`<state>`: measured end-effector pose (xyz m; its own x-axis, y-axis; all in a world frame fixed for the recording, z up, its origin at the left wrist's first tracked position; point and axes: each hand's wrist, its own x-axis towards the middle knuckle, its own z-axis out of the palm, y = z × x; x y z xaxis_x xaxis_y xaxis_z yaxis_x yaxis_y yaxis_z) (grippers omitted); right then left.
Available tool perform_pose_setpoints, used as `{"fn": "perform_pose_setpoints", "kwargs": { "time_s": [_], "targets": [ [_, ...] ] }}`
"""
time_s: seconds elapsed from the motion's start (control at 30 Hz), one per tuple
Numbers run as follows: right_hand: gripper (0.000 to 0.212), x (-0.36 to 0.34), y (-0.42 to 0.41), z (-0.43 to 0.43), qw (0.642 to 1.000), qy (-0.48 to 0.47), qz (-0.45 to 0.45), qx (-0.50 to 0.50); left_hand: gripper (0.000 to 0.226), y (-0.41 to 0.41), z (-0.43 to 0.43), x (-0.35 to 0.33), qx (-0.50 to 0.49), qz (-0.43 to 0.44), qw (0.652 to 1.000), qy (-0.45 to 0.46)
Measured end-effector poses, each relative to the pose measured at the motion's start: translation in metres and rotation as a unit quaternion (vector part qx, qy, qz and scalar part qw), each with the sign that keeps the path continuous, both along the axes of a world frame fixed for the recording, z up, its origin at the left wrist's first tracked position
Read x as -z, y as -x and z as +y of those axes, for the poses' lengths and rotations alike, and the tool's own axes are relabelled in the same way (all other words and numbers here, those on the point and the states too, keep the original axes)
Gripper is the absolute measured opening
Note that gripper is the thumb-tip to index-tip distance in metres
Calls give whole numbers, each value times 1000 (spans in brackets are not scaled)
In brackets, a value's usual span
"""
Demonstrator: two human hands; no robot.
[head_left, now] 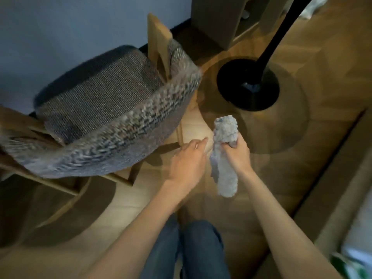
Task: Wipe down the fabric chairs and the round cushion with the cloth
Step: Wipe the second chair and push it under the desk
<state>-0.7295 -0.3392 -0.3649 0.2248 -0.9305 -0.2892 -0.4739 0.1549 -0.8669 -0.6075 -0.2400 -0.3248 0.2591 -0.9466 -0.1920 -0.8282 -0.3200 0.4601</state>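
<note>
A fabric chair (104,109) with a grey woven seat, a curved tweed backrest and wooden legs stands at the left. My right hand (236,152) grips a pale, nubbly cloth (224,158) at its middle, so the cloth sticks up above the fist and hangs down below it. My left hand (189,158) is held out flat with fingers straight, just right of the chair's backrest and left of the cloth, touching neither as far as I can tell. No round cushion is in view.
A black round lamp base (248,83) with a slanted black pole stands on the wooden floor to the right of the chair. A wooden cabinet (219,19) is at the back. A low ledge (342,178) runs along the right. My jeans-clad legs (187,250) are below.
</note>
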Motion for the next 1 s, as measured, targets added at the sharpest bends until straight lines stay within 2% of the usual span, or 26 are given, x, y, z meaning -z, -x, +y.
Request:
{"fn": "perform_pose_setpoints", "kwargs": {
  "time_s": [0.27, 0.43, 0.53, 0.63, 0.77, 0.93, 1.0],
  "targets": [
    [23, -178, 19, 4, 999, -10, 43, -4, 48, -7, 14, -193, 2, 17, 998, 68],
    [20, -255, 10, -10, 999, -19, 49, -14, 45, -35, 0, -264, -1, 10, 997, 83],
    [27, -279, 2, -25, 998, -35, 38, -19, 45, -48, -16, -284, -12, 6, 996, 93],
    [48, -291, -7, -43, 999, -43, 19, -24, 45, -55, -33, -291, -29, 8, 996, 89],
    [42, -291, -19, -80, 997, -54, -11, -48, 46, -56, -60, -285, -56, 15, 997, 51],
    [60, -276, -34, -149, 986, -73, -46, -144, 47, -47, -108, -260, -124, 8, 992, -5],
    [57, -270, -37, -180, 978, -106, -58, -171, 48, -41, -130, -247, -175, 9, 984, -25]
  ]
}}
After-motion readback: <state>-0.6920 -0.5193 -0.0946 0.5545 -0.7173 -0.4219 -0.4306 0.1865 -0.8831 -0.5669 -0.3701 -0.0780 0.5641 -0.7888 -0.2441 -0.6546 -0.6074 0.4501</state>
